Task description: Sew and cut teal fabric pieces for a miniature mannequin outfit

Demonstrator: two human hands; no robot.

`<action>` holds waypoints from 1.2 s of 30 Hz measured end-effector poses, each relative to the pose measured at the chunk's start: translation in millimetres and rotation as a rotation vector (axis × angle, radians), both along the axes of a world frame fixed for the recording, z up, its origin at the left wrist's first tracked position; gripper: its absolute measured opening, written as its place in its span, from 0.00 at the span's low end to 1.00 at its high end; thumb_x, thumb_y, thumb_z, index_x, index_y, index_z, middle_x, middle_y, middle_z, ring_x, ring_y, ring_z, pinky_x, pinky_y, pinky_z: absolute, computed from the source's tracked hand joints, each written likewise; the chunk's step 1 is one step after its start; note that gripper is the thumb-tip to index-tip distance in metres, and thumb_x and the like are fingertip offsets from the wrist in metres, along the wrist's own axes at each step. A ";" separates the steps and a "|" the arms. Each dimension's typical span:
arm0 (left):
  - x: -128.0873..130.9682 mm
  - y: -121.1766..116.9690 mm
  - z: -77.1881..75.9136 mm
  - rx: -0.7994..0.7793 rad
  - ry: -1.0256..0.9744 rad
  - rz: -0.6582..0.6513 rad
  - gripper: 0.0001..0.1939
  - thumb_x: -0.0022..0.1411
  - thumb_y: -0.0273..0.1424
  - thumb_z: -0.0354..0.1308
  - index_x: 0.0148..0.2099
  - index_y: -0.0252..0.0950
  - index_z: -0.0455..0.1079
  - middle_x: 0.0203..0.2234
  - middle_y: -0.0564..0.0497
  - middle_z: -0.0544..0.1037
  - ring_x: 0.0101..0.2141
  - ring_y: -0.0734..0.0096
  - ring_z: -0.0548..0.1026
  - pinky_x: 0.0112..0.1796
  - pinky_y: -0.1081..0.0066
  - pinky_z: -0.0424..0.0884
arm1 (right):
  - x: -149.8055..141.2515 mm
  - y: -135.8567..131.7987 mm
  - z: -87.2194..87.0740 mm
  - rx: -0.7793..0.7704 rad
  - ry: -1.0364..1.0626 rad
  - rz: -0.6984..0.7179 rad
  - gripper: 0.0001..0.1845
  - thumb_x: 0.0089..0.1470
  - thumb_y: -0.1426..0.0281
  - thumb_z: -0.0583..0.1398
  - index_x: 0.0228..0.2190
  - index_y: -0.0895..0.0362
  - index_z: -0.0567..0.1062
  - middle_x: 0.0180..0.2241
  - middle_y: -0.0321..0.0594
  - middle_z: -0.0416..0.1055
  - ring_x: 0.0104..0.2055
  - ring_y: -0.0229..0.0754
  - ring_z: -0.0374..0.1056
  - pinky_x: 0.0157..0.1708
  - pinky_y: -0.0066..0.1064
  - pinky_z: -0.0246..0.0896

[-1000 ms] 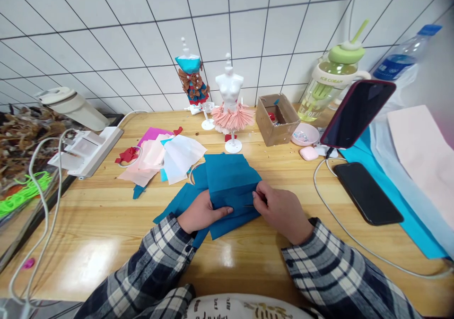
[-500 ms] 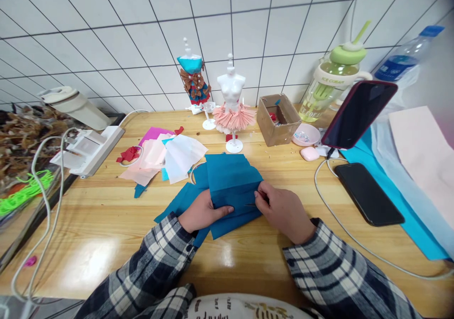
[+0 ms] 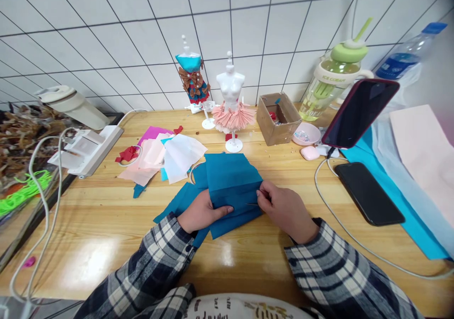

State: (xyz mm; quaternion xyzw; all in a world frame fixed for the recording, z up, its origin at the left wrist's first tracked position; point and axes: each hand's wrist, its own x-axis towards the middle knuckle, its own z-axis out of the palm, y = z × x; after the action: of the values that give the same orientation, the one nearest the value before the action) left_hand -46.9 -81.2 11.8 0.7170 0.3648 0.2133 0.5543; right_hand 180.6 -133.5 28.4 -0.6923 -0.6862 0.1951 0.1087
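Note:
A folded teal-blue sheet (image 3: 232, 170), which looks like crepe paper, spans the gap between my two hands. My left hand (image 3: 204, 211) grips its left side, with the thumb on top and the other fingers hidden underneath. At the right edge of the fold, the fingertips of my right hand (image 3: 282, 206) pinch the sheet. A thin pointed thing (image 3: 252, 204) sticks out to the left from under those fingers; its kind is hard to make out. More teal pieces (image 3: 175, 204) lie beneath and to the left of the sheet.
Behind the sheet stand a white mini dress form (image 3: 230, 82) in a pink pleated skirt, a dressed form (image 3: 191, 75) and a cardboard box (image 3: 278, 120). Paper scraps (image 3: 184, 153) lie left. A phone (image 3: 369, 193), cable and tilted phone (image 3: 362, 113) are right.
My right hand has shifted very slightly to the right. The sheet and my left hand have hardly moved.

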 end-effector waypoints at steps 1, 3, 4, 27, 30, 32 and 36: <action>0.0 0.0 0.1 -0.002 0.000 0.001 0.26 0.56 0.36 0.63 0.56 0.35 0.67 0.54 0.45 0.72 0.53 0.55 0.70 0.57 0.56 0.63 | 0.3 -0.1 -0.3 0.002 0.000 0.000 0.12 0.60 0.62 0.50 0.29 0.53 0.67 0.21 0.32 0.69 0.22 0.36 0.63 0.23 0.29 0.37; 0.0 0.0 0.0 -0.009 -0.002 -0.001 0.26 0.56 0.36 0.63 0.56 0.35 0.67 0.54 0.45 0.73 0.53 0.55 0.70 0.57 0.55 0.63 | 0.5 -0.3 -0.9 0.011 0.000 0.005 0.12 0.60 0.62 0.50 0.29 0.53 0.67 0.21 0.32 0.69 0.22 0.36 0.63 0.23 0.29 0.37; 0.0 0.0 -0.2 -0.013 -0.005 -0.002 0.27 0.56 0.36 0.63 0.56 0.35 0.66 0.54 0.44 0.72 0.53 0.55 0.71 0.57 0.55 0.63 | 0.4 -0.5 -1.1 0.016 0.000 0.011 0.12 0.60 0.62 0.50 0.29 0.53 0.67 0.21 0.32 0.69 0.22 0.36 0.63 0.23 0.29 0.37; 0.0 -0.7 -1.0 0.018 0.024 -0.016 0.27 0.56 0.35 0.62 0.57 0.34 0.66 0.54 0.44 0.72 0.52 0.55 0.71 0.56 0.57 0.64 | 0.4 -0.4 0.0 -0.010 -0.018 0.014 0.11 0.60 0.62 0.50 0.29 0.53 0.66 0.21 0.32 0.69 0.22 0.36 0.62 0.23 0.29 0.37; 0.2 -0.7 -0.6 0.039 0.034 -0.013 0.26 0.56 0.36 0.62 0.57 0.34 0.66 0.54 0.44 0.72 0.52 0.55 0.72 0.56 0.57 0.64 | 0.2 -0.8 0.3 -0.002 -0.031 0.017 0.11 0.60 0.62 0.50 0.29 0.53 0.66 0.21 0.32 0.69 0.23 0.37 0.62 0.23 0.29 0.37; 0.3 -1.0 -0.9 0.044 0.035 -0.015 0.26 0.56 0.36 0.62 0.57 0.35 0.66 0.55 0.45 0.72 0.52 0.55 0.72 0.56 0.57 0.65 | -0.1 -1.2 0.1 0.005 -0.034 0.027 0.11 0.60 0.62 0.50 0.29 0.53 0.66 0.21 0.33 0.69 0.23 0.37 0.63 0.23 0.29 0.37; 0.8 -1.7 -1.4 0.071 0.034 -0.028 0.27 0.57 0.36 0.62 0.57 0.35 0.66 0.55 0.45 0.71 0.52 0.55 0.72 0.56 0.58 0.65 | -1.5 -1.7 -1.5 0.016 -0.039 0.038 0.11 0.59 0.62 0.50 0.29 0.53 0.66 0.22 0.33 0.70 0.24 0.37 0.63 0.23 0.30 0.37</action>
State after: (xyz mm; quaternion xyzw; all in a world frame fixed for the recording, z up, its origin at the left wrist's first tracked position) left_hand -46.1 -82.9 10.4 0.7448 0.3563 0.2062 0.5251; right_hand 179.1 -135.3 26.9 -0.6819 -0.7029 0.1779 0.0970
